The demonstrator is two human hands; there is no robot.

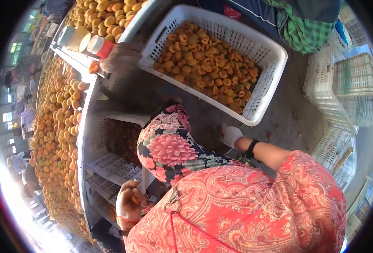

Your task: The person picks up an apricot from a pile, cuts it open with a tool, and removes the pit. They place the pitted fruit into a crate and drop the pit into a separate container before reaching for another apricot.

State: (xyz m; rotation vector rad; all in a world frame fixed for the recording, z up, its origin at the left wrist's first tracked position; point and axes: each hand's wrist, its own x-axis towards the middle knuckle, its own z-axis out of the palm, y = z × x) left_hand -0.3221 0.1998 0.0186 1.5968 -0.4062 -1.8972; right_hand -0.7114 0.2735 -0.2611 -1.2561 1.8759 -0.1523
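My left hand (pixel 131 201) wears a worn, stained glove and is held low beside my floral-covered leg. Its fingers are curled around a small orange piece of apricot (pixel 135 199), mostly hidden by the fingers. My right hand (pixel 230 135), in a white glove, hangs over the dark floor near the crate's lower edge. Blur and shadow hide its fingers. In front of me a white plastic crate (pixel 275 80) stands tilted across the view, holding many apricot halves (pixel 203 59).
To the left, a metal-edged table (pixel 81 147) bears heaps of whole apricots (pixel 62 122). A co-worker's gloved hand (pixel 121 59) is beside an apricot (pixel 94 67) and a red-and-white jar (pixel 100 45). Stacked white crates (pixel 321 80) stand right; another crate (pixel 116 166) sits under the table.
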